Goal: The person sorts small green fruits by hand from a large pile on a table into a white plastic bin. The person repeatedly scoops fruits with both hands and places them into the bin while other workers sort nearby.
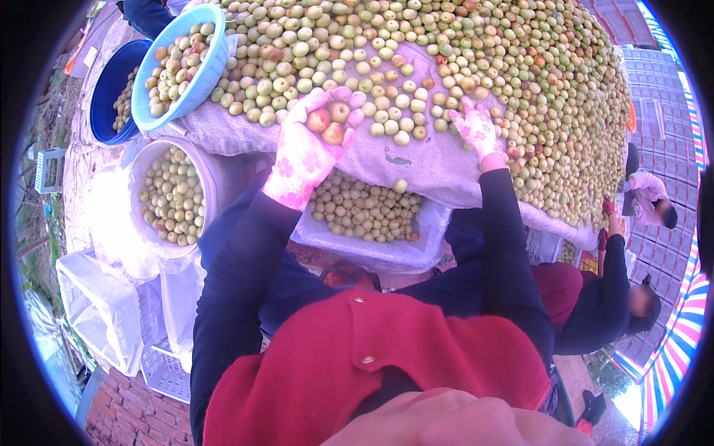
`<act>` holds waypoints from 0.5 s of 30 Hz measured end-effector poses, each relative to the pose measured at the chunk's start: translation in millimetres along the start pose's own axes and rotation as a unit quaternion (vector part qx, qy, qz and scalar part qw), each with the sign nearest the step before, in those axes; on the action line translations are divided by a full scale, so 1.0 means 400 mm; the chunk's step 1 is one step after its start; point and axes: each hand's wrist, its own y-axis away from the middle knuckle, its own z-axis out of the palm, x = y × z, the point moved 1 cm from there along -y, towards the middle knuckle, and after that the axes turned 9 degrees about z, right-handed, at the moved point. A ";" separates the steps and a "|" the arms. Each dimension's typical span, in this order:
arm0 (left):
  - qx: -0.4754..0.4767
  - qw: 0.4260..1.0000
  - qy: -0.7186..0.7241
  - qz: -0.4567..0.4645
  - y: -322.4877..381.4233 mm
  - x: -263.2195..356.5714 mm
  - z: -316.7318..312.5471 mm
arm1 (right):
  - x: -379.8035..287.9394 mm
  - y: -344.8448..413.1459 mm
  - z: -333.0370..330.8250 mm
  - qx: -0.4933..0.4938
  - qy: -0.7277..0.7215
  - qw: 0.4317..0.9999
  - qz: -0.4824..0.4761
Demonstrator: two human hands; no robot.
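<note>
My left hand [313, 142], in a pink-flowered white glove, is palm up around several red-brown jujubes [333, 134]. My right hand [476, 128], gloved alike, rests with fingers apart at the near edge of a big heap of green jujubes [535, 72]; nothing shows in its grasp. Between both hands, a loose group of jujubes [399, 111] lies on the pale woven sheet [424, 161]. One single jujube [400, 185] appears at the sheet's front edge, above a plastic-lined crate [385, 253] of jujubes between my knees; whether it is falling I cannot tell.
A white bucket [209, 167] of jujubes stands left of my knee. Behind it are a light-blue basket [220, 53] and a dark-blue tub [103, 95], both holding jujubes. Lined crates [100, 312] sit at lower left. A co-worker [602, 301] reaches into the heap at right; another person [650, 189] is beyond.
</note>
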 end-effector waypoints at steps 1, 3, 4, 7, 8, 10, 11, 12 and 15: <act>-0.019 1.000 0.007 -0.006 -0.001 0.000 -0.003 | -0.007 -0.011 -0.029 -0.068 -0.038 0.997 -0.021; -0.021 1.000 0.008 -0.006 -0.003 -0.006 -0.008 | -0.044 -0.037 -0.054 -0.004 -0.075 0.996 -0.051; -0.005 1.000 0.004 0.001 -0.005 -0.010 -0.009 | -0.059 -0.067 -0.061 0.028 -0.091 0.995 -0.032; 0.037 0.999 -0.016 0.017 -0.011 -0.012 -0.007 | -0.093 -0.199 -0.043 0.171 -0.168 0.969 -0.062; 0.042 0.999 -0.025 0.025 -0.012 -0.011 -0.006 | -0.110 -0.252 -0.020 0.173 -0.197 0.964 -0.036; 0.030 0.999 -0.018 0.014 -0.012 -0.003 -0.002 | -0.132 -0.329 0.024 0.187 -0.193 0.961 -0.064; 0.034 0.999 -0.024 0.011 -0.011 0.001 -0.001 | -0.141 -0.347 0.042 0.191 -0.157 0.964 -0.100; 0.038 0.999 -0.018 0.016 -0.011 0.000 0.001 | -0.177 -0.338 0.081 0.253 -0.112 0.957 -0.089; 0.021 1.000 -0.008 0.011 -0.008 0.001 0.002 | -0.249 -0.261 0.125 0.089 -0.043 0.989 -0.107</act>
